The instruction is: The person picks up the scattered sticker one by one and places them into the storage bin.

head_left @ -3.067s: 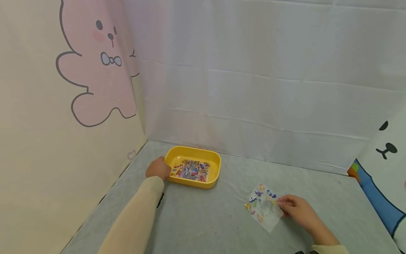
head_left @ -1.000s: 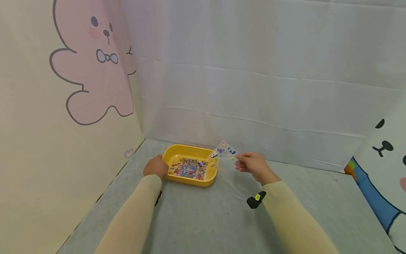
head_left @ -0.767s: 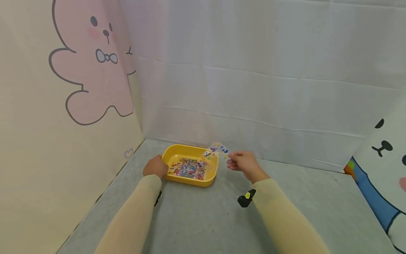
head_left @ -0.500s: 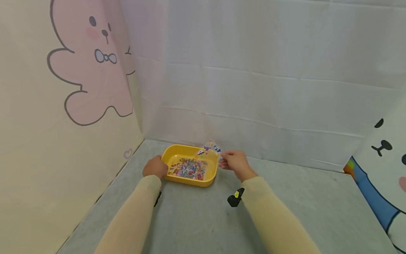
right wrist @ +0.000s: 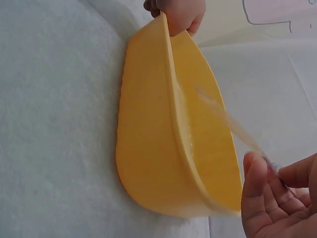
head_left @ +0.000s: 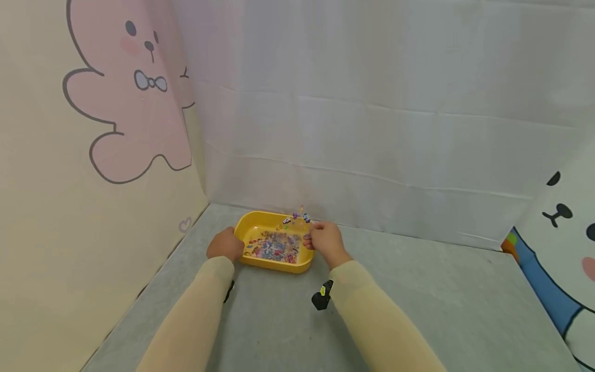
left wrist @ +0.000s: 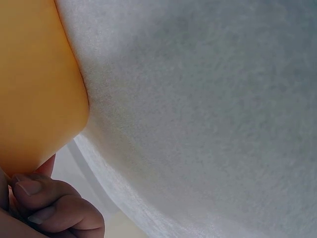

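A yellow plastic tray (head_left: 274, 265) stands on the grey cloth-covered table, with colourful sticker sheets (head_left: 278, 247) lying in it. My left hand (head_left: 225, 244) grips the tray's left rim; in the left wrist view its curled fingers (left wrist: 64, 208) press against the yellow wall (left wrist: 39, 84). At the tray's right end, my right hand (head_left: 326, 241) pinches a clear sticker sheet (head_left: 295, 219) by its edge, between thumb and fingertips. That sheet is tilted over the tray's back right part. Seen edge-on in the right wrist view, the sheet (right wrist: 233, 126) slants into the tray opening.
A white curtain (head_left: 372, 129) hangs right behind the tray. To the left is a cream cloth wall with a pink bear print (head_left: 139, 103). Another printed animal (head_left: 564, 217) is on the right wall. The table surface (head_left: 418, 289) extends to the right.
My right hand has carried the clear sticker sheet from the table's right side leftward to over the tray. My left hand has kept its grip on the tray rim.
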`<state>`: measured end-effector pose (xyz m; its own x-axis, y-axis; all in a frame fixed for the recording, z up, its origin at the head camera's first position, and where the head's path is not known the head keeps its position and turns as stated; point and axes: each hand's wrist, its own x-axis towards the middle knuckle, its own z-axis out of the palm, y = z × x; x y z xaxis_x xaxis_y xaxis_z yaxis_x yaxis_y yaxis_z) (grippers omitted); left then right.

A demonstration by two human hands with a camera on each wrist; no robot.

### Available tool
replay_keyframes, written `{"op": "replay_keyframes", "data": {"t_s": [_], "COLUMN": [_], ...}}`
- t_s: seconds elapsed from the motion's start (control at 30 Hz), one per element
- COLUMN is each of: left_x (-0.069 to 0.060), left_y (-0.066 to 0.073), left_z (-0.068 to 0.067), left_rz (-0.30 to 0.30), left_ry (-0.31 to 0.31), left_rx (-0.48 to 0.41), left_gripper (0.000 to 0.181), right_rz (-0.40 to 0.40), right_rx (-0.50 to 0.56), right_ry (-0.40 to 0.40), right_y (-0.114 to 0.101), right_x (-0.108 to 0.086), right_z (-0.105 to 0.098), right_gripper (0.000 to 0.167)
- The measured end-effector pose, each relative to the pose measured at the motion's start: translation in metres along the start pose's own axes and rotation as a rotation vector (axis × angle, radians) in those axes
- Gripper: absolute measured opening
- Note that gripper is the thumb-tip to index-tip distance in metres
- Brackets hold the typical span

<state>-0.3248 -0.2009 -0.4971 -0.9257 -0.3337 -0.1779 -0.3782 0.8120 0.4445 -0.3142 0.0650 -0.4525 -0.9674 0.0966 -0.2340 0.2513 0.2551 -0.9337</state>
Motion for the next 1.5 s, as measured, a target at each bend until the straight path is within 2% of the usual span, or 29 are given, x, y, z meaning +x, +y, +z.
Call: {"op": "replay_keyframes", "data": {"t_s": [0.27, 0.43, 0.53, 0.63, 0.8, 1.07, 1.5], "left_x": [0.002, 0.003, 0.003, 0.003, 0.004, 0.001, 0.006], "left_y": [-0.001, -0.001, -0.002, -0.004, -0.005, -0.003, -0.006], "left_z": [0.0, 0.001, 0.001, 0.002, 0.001, 0.0, 0.002], "left_rz": [-0.021, -0.021, -0.015, -0.007, -0.002, 0.004, 0.042], "left_ry": [-0.012, -0.009, -0.005, 0.0, -0.003, -0.012, -0.018], "left_rx": [-0.006, -0.009, -0.006, -0.004, -0.003, -0.001, 0.001], "left_gripper": [0.049, 0.046, 0.047, 0.047, 0.047, 0.05, 0.051], "right_rz": [-0.03, -0.087, -0.133, -0.145, -0.16, -0.177, -0.201], "right_rx": [-0.098, -0.255, -0.376, -0.475, -0.571, -0.616, -0.565], "right_ry": [-0.032, -0.039, -0.017, 0.008, 0.018, 0.025, 0.01], "right_y": [-0.003, 0.001, 0.004, 0.005, 0.008, 0.016, 0.026], "right_x": [-0.006, -0.011, -0.011, -0.012, -0.012, -0.013, -0.02], "right_z": [0.012, 0.014, 0.013, 0.012, 0.01, 0.003, -0.01], "right_gripper": [0.027, 0.028, 0.028, 0.026, 0.029, 0.026, 0.012]}}
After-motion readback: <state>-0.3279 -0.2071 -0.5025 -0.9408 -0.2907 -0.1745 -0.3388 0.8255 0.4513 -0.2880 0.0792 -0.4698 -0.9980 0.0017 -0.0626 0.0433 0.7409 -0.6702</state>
